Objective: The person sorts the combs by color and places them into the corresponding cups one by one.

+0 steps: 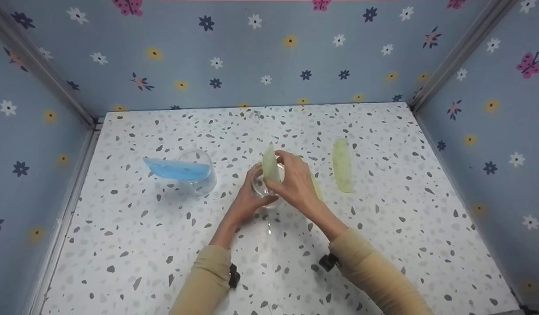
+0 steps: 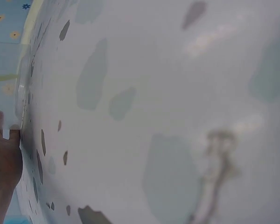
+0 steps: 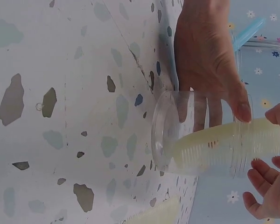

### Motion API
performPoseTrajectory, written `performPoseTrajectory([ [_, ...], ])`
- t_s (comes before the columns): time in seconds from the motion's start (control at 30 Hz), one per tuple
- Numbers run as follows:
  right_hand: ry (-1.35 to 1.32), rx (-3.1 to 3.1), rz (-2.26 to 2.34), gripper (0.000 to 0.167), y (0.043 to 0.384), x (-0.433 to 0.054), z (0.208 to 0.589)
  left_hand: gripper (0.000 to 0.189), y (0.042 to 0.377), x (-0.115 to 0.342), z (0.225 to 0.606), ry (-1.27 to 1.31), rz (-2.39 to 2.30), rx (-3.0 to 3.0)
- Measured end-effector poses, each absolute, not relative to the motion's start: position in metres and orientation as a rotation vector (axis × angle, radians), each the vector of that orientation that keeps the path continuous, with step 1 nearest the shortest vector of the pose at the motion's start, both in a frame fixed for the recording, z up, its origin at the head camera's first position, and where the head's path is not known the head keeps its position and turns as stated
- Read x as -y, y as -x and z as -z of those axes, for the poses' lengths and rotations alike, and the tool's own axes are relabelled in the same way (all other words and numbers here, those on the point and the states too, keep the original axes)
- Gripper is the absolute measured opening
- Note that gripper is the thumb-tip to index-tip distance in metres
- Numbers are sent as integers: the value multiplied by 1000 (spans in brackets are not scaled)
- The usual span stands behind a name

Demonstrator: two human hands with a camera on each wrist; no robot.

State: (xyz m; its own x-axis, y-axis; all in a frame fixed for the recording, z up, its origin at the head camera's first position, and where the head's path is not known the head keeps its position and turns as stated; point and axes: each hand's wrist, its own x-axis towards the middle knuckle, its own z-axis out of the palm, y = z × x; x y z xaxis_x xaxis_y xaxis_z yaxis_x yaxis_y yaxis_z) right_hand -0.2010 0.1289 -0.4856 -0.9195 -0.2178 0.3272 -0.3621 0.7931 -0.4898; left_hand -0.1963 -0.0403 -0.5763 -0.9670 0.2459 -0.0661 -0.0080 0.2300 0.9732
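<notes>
My left hand [image 1: 247,201] is wrapped around the side of a clear plastic cup [image 3: 159,135] standing on the table. In the right wrist view its thumb lies along the cup near the rim. Above the cup, my right hand [image 1: 295,181] holds a pale yellow-green comb [image 1: 270,164] between thumb and fingers. The comb's lower end is inside the cup, teeth showing through the wall, in the right wrist view. The left wrist view has the left hand [image 2: 4,161] only at its left edge, beside the cup.
A second clear cup [image 1: 206,186] stands to the left with a blue comb [image 1: 177,169] leaning in it, sticking out leftward. One yellow-green comb [image 1: 342,166] lies on the speckled table [image 1: 155,245] at right; another [image 1: 316,187] is partly hidden by my right hand. Patterned panels [image 1: 269,52] border the table.
</notes>
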Motion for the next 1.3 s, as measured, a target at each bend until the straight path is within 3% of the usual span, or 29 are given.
performPoseTrajectory([
  [0.23, -416, 2722, -880, 81, 201, -133, 481, 108, 195, 39, 576, -240, -1896, -2222],
  [1.3, -89, 2801, -1228, 76, 213, -178, 490, 110, 196, 40, 575, -229, -1903, -2199],
])
